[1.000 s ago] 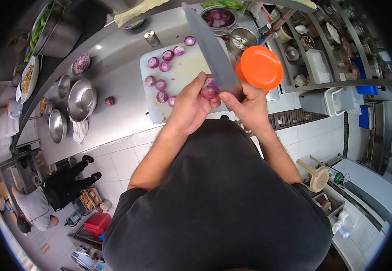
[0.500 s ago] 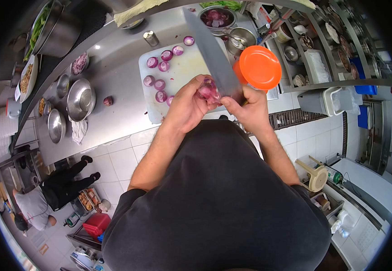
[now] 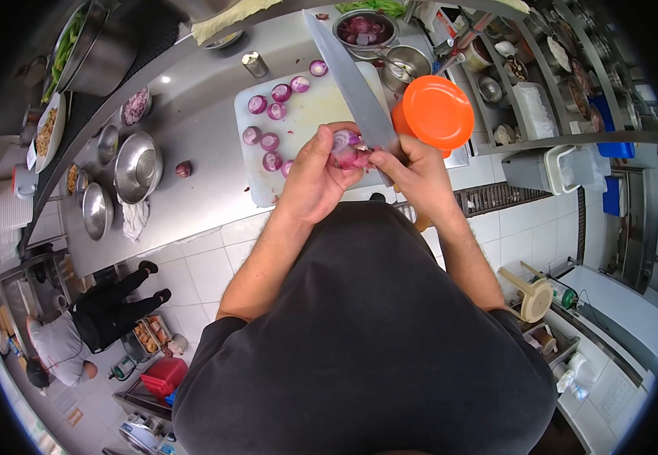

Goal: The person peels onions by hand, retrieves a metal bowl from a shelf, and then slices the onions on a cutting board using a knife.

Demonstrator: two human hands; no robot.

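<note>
A red onion [image 3: 345, 149], its cut face turned upward, is gripped in my left hand [image 3: 316, 173] over the near edge of the white cutting board [image 3: 310, 114]. My right hand [image 3: 417, 173] is closed around a large kitchen knife [image 3: 355, 91], whose broad blade points away from me. The right thumb presses at loose skin on the onion's side. The knife handle is mostly hidden by the hand. Several trimmed purple onions [image 3: 270, 142] lie along the board's left side.
An orange-lidded container [image 3: 439, 112] stands right of the board. Beyond are a bowl of onions [image 3: 363, 32] and a metal pot [image 3: 405, 67]. Steel bowls [image 3: 138, 167], a loose onion [image 3: 183, 169] and a small can [image 3: 254, 64] sit left. A co-worker [image 3: 59, 341] is at lower left.
The onion has turned so its cut face shows, and the knife blade has tilted and shifted slightly left. My right thumb has moved onto the onion's skin.
</note>
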